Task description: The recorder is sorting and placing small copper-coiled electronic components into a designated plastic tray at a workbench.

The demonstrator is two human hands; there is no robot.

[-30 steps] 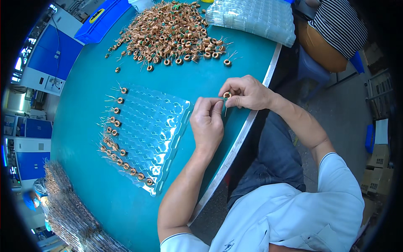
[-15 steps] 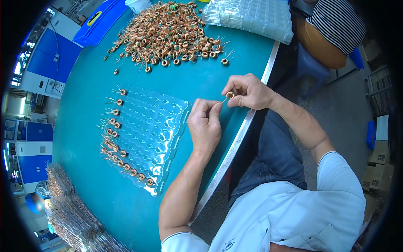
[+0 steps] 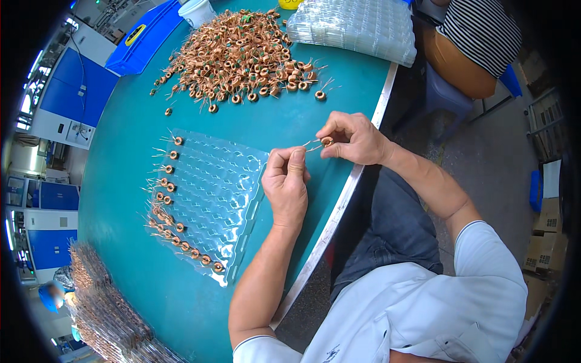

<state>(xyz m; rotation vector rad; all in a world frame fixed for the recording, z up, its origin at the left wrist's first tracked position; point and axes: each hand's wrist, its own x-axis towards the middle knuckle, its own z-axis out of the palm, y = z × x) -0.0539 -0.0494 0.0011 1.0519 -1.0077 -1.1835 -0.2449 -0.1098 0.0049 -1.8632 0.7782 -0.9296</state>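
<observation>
Holding a copper-wound toroidal coil [image 3: 327,142] by its ring, your right hand [image 3: 361,139] had its thumb and fingers closed around the winding. The coil was off the desk [image 3: 121,199], above the strip between the near metal-trimmed edge and the clear blister tray [image 3: 224,181]. Its thin wire leads [image 3: 311,147] ran toward your left hand [image 3: 285,189], whose thumb and forefinger were pinched together at the wire ends; whether they gripped one lead or both, I could not tell.

The blister tray lay flat to the left of your left hand. A line of coils [image 3: 174,155] sat down its left side, leads pointing outward, and more coils [image 3: 195,253] followed its lower edge, while the pockets across the middle and right were bare.

Beyond the tray you had a large heap of loose coils [image 3: 233,60], with a single coil [image 3: 321,95] lying just to its right and another [image 3: 168,112] to its lower left. A stack of clear trays [image 3: 351,30] stood at the far right of the desk, and a white bucket [image 3: 196,13] and a blue bin [image 3: 142,41] were near the heap's left. A tall pile of coil-filled trays [image 3: 109,302] rose at the lower left. A person in a striped top [image 3: 481,33] sat off to your right.
</observation>
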